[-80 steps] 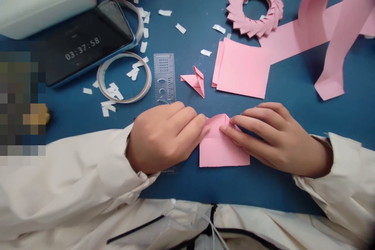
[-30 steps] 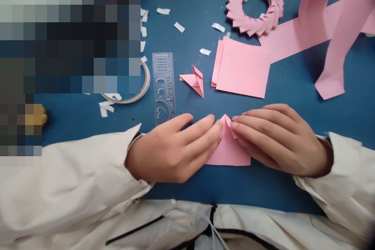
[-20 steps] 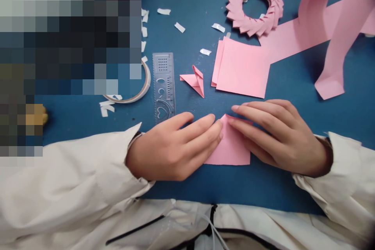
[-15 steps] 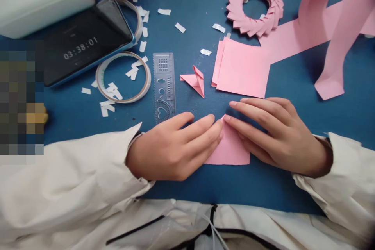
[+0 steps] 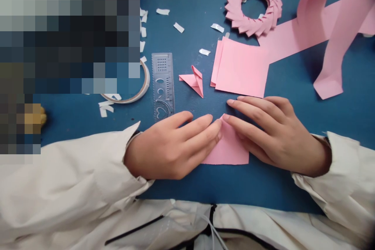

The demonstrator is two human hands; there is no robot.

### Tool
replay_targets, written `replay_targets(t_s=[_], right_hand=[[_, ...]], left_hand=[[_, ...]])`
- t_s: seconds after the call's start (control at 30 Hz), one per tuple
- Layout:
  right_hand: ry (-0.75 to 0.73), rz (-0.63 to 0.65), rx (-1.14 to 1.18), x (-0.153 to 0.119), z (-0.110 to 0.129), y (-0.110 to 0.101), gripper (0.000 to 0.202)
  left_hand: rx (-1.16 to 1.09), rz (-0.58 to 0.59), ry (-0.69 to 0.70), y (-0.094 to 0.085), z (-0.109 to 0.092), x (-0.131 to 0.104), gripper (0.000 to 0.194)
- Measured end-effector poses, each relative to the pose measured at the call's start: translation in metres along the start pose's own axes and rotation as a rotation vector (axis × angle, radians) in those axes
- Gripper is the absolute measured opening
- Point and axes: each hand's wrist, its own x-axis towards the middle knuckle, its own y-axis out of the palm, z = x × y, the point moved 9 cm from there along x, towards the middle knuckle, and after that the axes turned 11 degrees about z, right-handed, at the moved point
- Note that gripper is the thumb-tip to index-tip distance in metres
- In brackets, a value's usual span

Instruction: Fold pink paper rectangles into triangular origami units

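Note:
A pink paper sheet (image 5: 230, 150) lies on the blue table between my hands, its top narrowing to a point. My left hand (image 5: 178, 144) rests over its left side, fingertips on the paper near that point. From the right, my right hand (image 5: 266, 133) touches the same tip with one finger, its other fingers spread; the lower ones cover the right edge. Just above are a small folded pink piece (image 5: 195, 81) and a stack of pink squares (image 5: 241, 68). A clear ruler (image 5: 163, 86) lies above my left hand.
A pink folded ring (image 5: 277, 8) sits at the back, beside a long curling pink strip (image 5: 334, 27). White scraps (image 5: 178, 27) are scattered about. At the left, a tape roll (image 5: 146, 82) is partly hidden by a pixelated area.
Both hands stay nearly where they were, fingers still on the paper. The whole view has shifted very slightly, and the pixelated area now covers the phone and white box.

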Motion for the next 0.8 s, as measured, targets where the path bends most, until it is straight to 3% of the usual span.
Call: replay_targets(t_s=[0.33,0.8], right_hand=[[-0.012,0.001,-0.014,0.0004,0.0018,-0.0018,0.037],[-0.011,0.011,-0.033,0.0010,0.0020,-0.0006,0.036]], left_hand=[[0.029,0.040,-0.036,0.0038,0.0023,0.0022,0.026],[0.061,0.035,0.017,0.0020,-0.0033,-0.0006,0.029]])
